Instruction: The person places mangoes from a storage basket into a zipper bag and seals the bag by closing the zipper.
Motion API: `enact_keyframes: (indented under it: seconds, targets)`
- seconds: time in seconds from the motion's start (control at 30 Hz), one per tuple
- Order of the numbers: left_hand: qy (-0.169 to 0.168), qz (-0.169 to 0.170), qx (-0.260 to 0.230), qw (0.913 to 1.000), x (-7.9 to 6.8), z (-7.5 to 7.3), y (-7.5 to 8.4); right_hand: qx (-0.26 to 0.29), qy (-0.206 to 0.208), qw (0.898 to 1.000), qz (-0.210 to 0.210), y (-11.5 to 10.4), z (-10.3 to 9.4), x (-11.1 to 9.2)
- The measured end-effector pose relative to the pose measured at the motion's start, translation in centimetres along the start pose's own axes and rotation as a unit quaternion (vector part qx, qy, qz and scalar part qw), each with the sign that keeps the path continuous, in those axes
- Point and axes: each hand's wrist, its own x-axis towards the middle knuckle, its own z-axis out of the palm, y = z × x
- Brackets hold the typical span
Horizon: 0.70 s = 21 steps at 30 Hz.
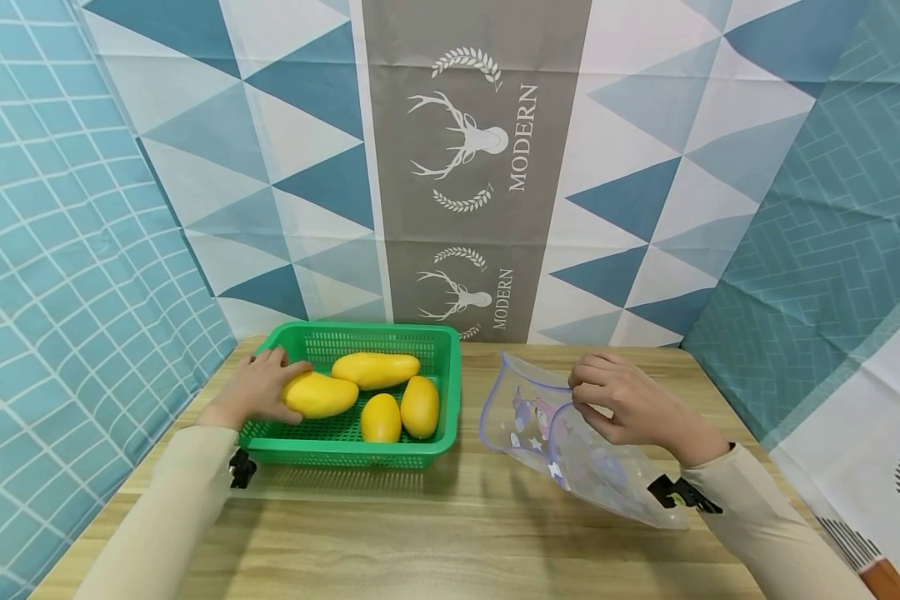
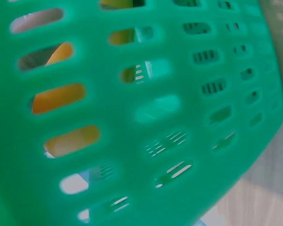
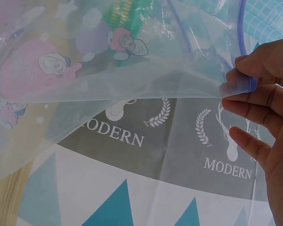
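Note:
At the left end of the green basket (image 1: 412, 448), my left hand (image 1: 258, 387) grips a yellow mango (image 1: 321, 395), fingers on its far side and thumb on its near side. Three other mangoes lie in the basket: a long one (image 1: 375, 370) at the back and two rounder ones (image 1: 420, 407) toward the right. My right hand (image 1: 630, 404) pinches the purple-edged rim of a clear plastic zip bag (image 1: 521, 417) between thumb and forefinger. The bag's mouth gapes toward the basket, and pink and purple cartoon prints (image 3: 40, 68) show on its side. Basket wall hides the left hand's grip in the left wrist view.
Basket and bag are over a wood-grain table (image 1: 435, 542). Behind it hangs a patterned cloth (image 1: 480, 200) with deer heads and triangles. Blue tiled cloth (image 1: 67, 250) borders the left side, and more cloth (image 1: 832, 208) hangs at the right.

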Motion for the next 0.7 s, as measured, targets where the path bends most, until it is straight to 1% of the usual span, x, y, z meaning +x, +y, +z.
enact_keyframes:
  seconds: [0.13, 0.43, 0.7]
  targets:
    - [0.003, 0.001, -0.008, 1.0, 0.1, -0.4, 0.3, 0.002, 0.007, 1.0, -0.003, 0.0, 0.0, 0.1]
    - [0.027, 0.005, -0.01, 0.9996, 0.3, -0.8, 0.7, 0.005, -0.015, 1.0, 0.023, 0.0, -0.2, -0.1]
    - [0.041, 0.015, -0.007, 0.999, 0.5, -1.1, 1.0, 0.005, -0.023, 0.999, 0.027, 0.1, -0.2, -0.3]
